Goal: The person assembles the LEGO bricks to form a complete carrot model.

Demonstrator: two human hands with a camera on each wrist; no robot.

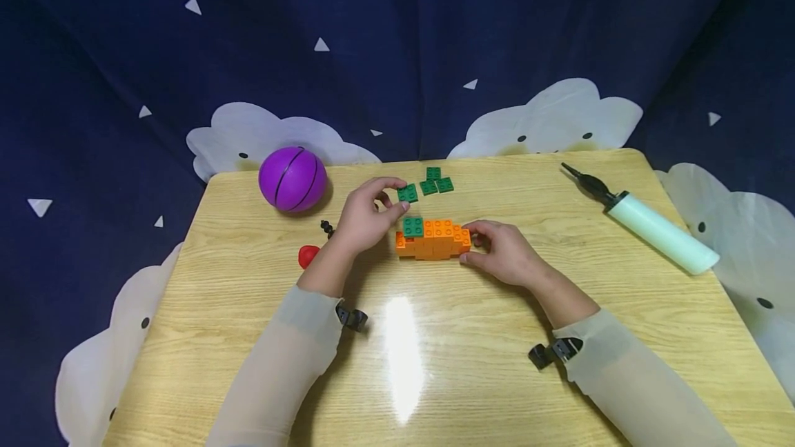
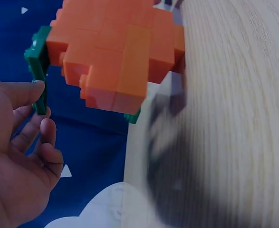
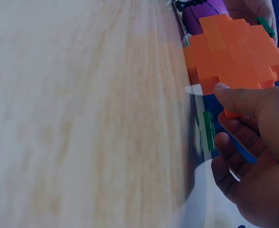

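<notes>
An orange brick model (image 1: 435,243) with stepped sides stands on the table, one flat green brick (image 1: 413,227) fixed on its top left. My left hand (image 1: 369,216) pinches another flat green brick (image 1: 407,193) between thumb and fingertip, just above and behind the model. The left wrist view shows this held green brick (image 2: 41,97) close by the fixed green brick (image 2: 38,51). At the model's right end my right hand (image 1: 503,250) grips it, thumb on the near side. In the right wrist view that thumb lies against the orange bricks (image 3: 239,54).
Several loose green bricks (image 1: 433,183) lie behind the model. A purple ball (image 1: 292,179) sits at the back left, near a red round object (image 1: 308,256) and a small black beaded piece (image 1: 326,227). A pale green hand pump (image 1: 661,232) lies at the right.
</notes>
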